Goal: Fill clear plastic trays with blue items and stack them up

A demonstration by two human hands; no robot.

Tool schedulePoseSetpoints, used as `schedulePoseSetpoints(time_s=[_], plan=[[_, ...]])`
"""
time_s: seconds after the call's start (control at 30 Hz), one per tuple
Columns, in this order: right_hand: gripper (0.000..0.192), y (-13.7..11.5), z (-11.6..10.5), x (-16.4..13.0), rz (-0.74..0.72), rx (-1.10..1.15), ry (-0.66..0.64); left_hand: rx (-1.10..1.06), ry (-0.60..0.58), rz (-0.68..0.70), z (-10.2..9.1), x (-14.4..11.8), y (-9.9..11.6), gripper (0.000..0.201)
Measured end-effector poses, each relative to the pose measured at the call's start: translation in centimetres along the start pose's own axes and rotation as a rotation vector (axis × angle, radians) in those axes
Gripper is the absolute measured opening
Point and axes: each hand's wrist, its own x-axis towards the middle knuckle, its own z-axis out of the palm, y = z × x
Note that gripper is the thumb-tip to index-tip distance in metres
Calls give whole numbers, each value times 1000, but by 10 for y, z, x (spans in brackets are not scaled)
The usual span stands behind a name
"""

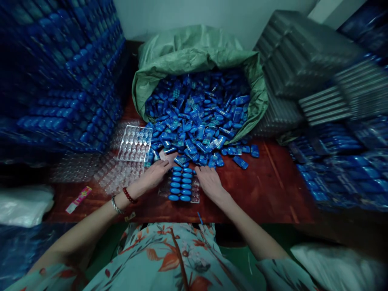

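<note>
A clear plastic blister tray (182, 186) lies on the red-brown wooden table (266, 190), two columns of glossy blue oval pieces seated in it, about six each. The left hand (154, 173) rests at the tray's left edge, fingers loosely spread; the right hand (209, 182) rests at its right edge, fingers curled among loose pieces. Just beyond the tray, one green woven sack (194, 52) spills countless blue pieces. One empty clear tray (135, 143) lies left of it.

A single head-worn camera is looking forward and steeply down over the wearer's chest onto a red-brown table (273, 190). It is sitting close above the left hand (156, 173) and right hand (210, 182), facing a green sack (194, 52) against the far wall.
</note>
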Motion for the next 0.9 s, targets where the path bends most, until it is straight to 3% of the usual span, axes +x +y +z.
schedulePoseSetpoints(time_s=[0.13,0.27,0.33,0.4,0.47,0.57,0.73,0.9], plan=[[31,20,2,-6,20,224,100,-24,-16,-29,-6,-5,-5,28],[35,31,0,14,135,383,289,-152,-7,58,-24,5,-17,34],[36,26,-1,32,200,360,290,-236,26,41,-31,21,-19,29],[37,18,-1,49,237,299,240,-222,-11,-76,-33,44,-17,30],[32,12,0,62,252,255,189,-137,-113,-200,-29,68,-10,31],[23,20,3,66,252,257,166,-55,-207,-280,-15,97,0,33],[21,48,17,47,165,395,239,-38,-235,-296,0,118,7,30],[21,51,33,48,91,657,383,-61,-211,-283,1,124,7,32]])
